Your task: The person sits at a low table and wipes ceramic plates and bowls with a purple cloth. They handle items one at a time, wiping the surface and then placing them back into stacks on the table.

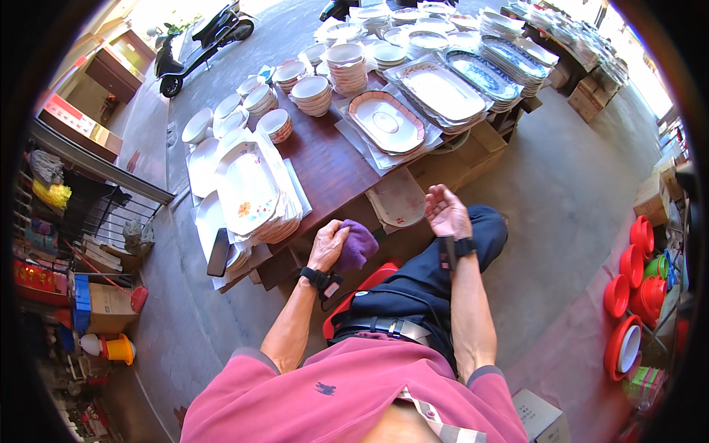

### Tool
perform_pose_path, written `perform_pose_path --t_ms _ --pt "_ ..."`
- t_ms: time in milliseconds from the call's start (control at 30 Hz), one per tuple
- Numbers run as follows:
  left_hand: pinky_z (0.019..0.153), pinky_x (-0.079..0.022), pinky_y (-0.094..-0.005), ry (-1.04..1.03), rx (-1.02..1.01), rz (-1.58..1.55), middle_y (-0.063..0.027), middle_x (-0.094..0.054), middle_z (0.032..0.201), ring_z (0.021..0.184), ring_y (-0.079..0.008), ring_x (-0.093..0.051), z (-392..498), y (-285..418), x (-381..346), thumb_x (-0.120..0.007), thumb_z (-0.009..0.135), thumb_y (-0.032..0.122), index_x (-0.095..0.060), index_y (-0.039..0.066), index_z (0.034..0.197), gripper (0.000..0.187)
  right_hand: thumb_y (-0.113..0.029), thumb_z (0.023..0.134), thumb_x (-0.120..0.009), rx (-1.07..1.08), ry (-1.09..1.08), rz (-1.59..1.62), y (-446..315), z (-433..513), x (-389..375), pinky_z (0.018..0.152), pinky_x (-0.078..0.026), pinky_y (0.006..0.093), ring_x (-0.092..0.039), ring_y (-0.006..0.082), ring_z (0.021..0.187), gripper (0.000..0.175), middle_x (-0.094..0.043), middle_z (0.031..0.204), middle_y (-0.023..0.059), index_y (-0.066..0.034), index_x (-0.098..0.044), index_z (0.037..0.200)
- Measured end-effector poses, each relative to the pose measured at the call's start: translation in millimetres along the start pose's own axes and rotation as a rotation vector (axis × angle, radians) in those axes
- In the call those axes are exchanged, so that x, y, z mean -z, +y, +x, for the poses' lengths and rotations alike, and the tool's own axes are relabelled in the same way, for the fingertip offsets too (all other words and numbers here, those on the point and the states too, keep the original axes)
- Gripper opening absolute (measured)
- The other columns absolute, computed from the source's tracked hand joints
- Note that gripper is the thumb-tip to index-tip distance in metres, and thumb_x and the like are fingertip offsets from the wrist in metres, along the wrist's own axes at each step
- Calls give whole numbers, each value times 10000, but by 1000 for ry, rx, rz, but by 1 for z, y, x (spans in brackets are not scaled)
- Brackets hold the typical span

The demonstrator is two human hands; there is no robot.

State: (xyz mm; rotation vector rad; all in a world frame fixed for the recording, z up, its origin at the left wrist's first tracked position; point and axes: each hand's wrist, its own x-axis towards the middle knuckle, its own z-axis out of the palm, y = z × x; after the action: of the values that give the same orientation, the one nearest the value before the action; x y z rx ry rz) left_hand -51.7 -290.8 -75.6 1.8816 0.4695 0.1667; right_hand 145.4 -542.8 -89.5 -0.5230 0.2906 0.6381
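Observation:
My left hand (327, 246) grips a bunched purple cloth (357, 245) just off the near edge of a dark wooden table (346, 166). Palm up over my thigh, my right hand (447, 213) holds nothing, its fingers loosely spread. Left on the table rises a stack of white rectangular plates (246, 185) with a floral pattern and paper between them. Nearer my right hand lies a pink-rimmed octagonal platter (386, 122) on paper sheets. More plates (397, 202) sit below the tabletop. A smartphone (219, 253) leans at the table's left corner.
Stacked bowls (311, 95), white rectangular platters (441, 88) and blue-patterned oval platters (483, 75) crowd the table's far side. I sit on a red stool (354, 302). Red plastic basins (631, 266) line the right, a cardboard box (540, 415) stands behind me, and a metal railing (111, 160) runs left.

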Motion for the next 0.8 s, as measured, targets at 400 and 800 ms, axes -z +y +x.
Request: perform_pose_path --t_ms 400,800 --pt "670 -459 -290 -29 122 45 -7 -607 759 736 -89 -527 -27 -48 9 -623 962 171 -664 -6 954 182 -136 1001 -577 419 240 156 -161 -171 197 843 -557 350 -684 196 930 161 -730 1074 63 -59 -694 1081" --pt "774 -507 -312 -76 125 120 -83 -708 917 841 -153 -634 -26 -59 5 -621 965 209 -694 -8 1080 256 -141 973 -571 462 680 288 -63 -281 327 784 -551 304 -662 152 874 138 -719 1026 27 -86 -694 1000"
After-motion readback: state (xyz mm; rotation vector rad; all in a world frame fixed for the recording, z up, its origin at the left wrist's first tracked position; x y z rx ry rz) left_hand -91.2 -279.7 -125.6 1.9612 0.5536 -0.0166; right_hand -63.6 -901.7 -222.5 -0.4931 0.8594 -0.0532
